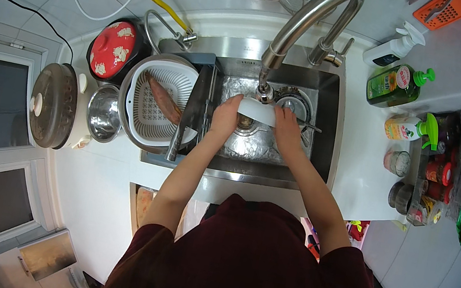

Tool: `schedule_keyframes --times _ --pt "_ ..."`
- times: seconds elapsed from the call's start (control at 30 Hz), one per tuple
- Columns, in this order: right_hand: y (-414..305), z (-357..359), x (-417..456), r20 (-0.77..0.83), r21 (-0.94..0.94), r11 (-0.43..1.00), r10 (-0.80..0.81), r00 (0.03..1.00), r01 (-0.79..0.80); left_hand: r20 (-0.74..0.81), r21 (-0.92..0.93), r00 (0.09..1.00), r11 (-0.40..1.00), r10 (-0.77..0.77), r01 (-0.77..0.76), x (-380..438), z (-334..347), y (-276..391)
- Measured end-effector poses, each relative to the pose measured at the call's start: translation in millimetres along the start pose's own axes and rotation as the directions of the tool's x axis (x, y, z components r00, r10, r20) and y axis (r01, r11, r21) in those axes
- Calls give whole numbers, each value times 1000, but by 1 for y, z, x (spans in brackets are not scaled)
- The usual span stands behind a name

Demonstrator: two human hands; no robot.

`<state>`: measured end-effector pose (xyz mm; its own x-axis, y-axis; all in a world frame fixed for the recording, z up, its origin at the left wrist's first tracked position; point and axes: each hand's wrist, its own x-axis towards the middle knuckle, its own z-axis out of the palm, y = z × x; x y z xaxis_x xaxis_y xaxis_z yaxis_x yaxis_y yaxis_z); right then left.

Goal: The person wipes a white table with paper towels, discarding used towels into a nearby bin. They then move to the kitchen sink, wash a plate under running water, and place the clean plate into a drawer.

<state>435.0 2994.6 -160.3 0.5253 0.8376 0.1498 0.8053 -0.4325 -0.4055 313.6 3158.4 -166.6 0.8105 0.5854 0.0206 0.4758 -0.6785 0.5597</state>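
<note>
A white bowl (257, 111), tilted on its side, is held between both hands over the stainless steel sink (247, 151). My left hand (226, 117) grips its left end and my right hand (287, 131) its right end. Directly above the bowl is the spout of the metal faucet (272, 59); whether water runs onto the bowl is hard to tell. Behind my right hand, a round pan or bowl with a dark rim (296, 98) lies in the sink, and a dark handle or utensil (309, 126) sticks out to the right. The drain shows partly below the bowl.
Left of the sink, a white plastic colander (136, 116) holds a sweet potato (164, 99), with a knife (176, 141) beside it. A steel bowl (105, 113), a red-lidded pot (111, 49) and an electric cooker (54, 106) stand farther left. Green dish soap (393, 86) and spray bottles stand right.
</note>
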Motion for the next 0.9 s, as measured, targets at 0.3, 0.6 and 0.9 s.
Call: schedule_keyframes --times 0.3,0.6,0.9 --pt "-4 17 -16 237 565 772 186 953 -291 -38 109 997 991 -69 73 2 -54 -21" --pt "-119 85 -24 222 826 443 312 924 -348 -13 -38 967 966 -256 256 -7 -89 -49" --pt "-155 86 -50 97 306 834 -508 856 460 48 -89 956 952 -290 294 -20 -88 -51"
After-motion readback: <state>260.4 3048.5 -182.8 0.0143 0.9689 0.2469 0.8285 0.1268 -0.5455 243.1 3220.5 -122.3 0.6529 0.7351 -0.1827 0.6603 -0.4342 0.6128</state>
